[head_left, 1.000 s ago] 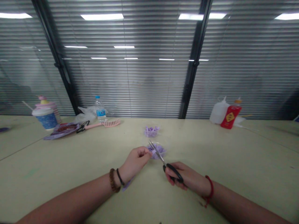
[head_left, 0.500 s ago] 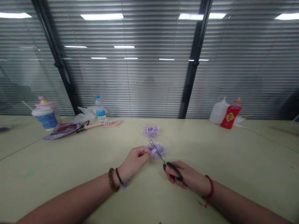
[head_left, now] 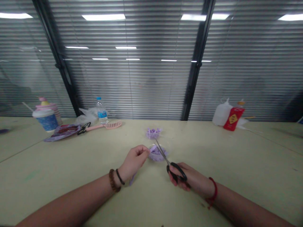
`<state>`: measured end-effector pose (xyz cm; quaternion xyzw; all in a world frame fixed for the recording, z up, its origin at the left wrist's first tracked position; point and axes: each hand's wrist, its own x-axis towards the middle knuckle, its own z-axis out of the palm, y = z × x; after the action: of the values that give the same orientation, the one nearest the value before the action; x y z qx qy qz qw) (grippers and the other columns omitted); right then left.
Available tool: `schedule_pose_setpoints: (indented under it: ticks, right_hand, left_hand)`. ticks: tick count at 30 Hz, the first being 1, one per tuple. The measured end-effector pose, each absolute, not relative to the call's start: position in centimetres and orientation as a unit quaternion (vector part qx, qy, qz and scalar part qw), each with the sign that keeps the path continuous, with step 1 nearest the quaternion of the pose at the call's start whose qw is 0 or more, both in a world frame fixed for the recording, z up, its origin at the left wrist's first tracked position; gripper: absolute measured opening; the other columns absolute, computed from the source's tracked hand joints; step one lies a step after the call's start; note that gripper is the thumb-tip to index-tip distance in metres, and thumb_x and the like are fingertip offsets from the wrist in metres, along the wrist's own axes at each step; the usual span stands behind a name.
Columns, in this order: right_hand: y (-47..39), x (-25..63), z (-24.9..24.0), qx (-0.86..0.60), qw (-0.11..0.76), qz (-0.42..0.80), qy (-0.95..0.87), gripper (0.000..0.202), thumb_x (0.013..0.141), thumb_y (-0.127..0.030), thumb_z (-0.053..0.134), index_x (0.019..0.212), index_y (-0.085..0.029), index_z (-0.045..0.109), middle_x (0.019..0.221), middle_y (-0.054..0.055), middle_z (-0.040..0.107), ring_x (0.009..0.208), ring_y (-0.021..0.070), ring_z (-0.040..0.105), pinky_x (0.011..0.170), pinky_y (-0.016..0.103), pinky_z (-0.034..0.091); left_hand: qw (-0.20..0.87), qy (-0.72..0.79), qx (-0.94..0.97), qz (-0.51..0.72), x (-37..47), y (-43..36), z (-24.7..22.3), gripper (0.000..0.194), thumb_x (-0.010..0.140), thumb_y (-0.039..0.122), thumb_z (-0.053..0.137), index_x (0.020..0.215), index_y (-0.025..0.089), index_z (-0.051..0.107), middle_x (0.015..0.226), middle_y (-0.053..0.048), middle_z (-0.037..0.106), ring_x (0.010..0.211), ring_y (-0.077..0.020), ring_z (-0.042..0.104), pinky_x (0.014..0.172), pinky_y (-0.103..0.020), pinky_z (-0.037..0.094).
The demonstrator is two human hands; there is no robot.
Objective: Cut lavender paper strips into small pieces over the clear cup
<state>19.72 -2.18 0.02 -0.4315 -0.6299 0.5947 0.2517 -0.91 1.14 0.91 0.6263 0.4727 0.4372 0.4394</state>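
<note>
Between thumb and fingers my left hand (head_left: 134,160) pinches a purple strip (head_left: 153,148). One end of the strip sticks out over the near bowl, and another part hangs below the hand. My right hand (head_left: 183,177) holds black-handled scissors (head_left: 163,153) by the loops, their blades slightly apart and pointing up and left, beside the strip's end. Beneath the blades is a clear bowl (head_left: 159,157) of purple pieces. Behind it stands a second clear container (head_left: 153,135) with more purple pieces.
On the table (head_left: 94,160), at the left, are a blue cup (head_left: 47,121), a purple packet (head_left: 62,131), a pink brush (head_left: 113,125) and a water bottle (head_left: 102,113). At the right stand a white bottle (head_left: 222,113) and a red bottle (head_left: 234,117).
My left hand has moved slightly left and up, with more of the strip's end showing. My right hand and the scissors have shifted a little to the right, and the blades look somewhat wider apart.
</note>
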Motion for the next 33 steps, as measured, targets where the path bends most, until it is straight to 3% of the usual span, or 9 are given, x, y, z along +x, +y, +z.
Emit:
schedule_pose_setpoints:
  ticks: [5,16,26,33]
  right_hand:
    - [-2.36,19.52,0.80,-0.443,0.198,0.572,-0.661,0.048,0.069,-0.060,0.050,0.061,-0.013,0.052,0.052,-0.003,0.048,0.031,0.0009,0.031,0.030,0.016,0.021]
    - [-2.36,19.40,0.72,-0.444,0.195,0.565,-0.668,0.051,0.068,-0.063,0.049,0.058,-0.013,0.050,0.050,-0.003,0.047,0.031,0.0011,0.030,0.030,0.016,0.020]
    - [-2.39,19.13,0.71,-0.467,0.237,0.570,-0.634,0.049,0.068,-0.062,0.049,0.058,-0.014,0.047,0.049,-0.004,0.045,0.030,0.0010,0.028,0.030,0.017,0.019]
    - [-2.29,19.56,0.42,-0.472,0.271,0.569,-0.616,0.044,0.070,-0.057,0.050,0.056,-0.015,0.046,0.047,-0.005,0.043,0.031,0.0017,0.026,0.030,0.017,0.018]
  left_hand:
    - [0.471,0.456,0.626,0.423,-0.78,0.66,1.34,0.017,0.071,0.031,0.049,0.063,0.016,0.048,0.040,0.010,0.032,0.036,-0.0040,0.026,0.038,-0.017,0.019]
    - [0.473,0.437,0.653,0.398,-0.68,0.53,1.31,0.020,0.070,0.034,0.052,0.061,0.016,0.048,0.040,0.010,0.034,0.036,-0.0038,0.026,0.039,-0.018,0.018]
    - [0.472,0.450,0.664,0.366,-0.92,0.54,1.74,0.021,0.071,0.034,0.051,0.062,0.015,0.050,0.047,0.006,0.044,0.040,-0.0049,0.032,0.040,-0.018,0.022]
    - [0.458,0.458,0.652,0.394,-1.15,0.88,1.71,0.024,0.074,0.037,0.049,0.063,0.016,0.047,0.045,0.008,0.036,0.039,-0.0051,0.028,0.040,-0.018,0.021]
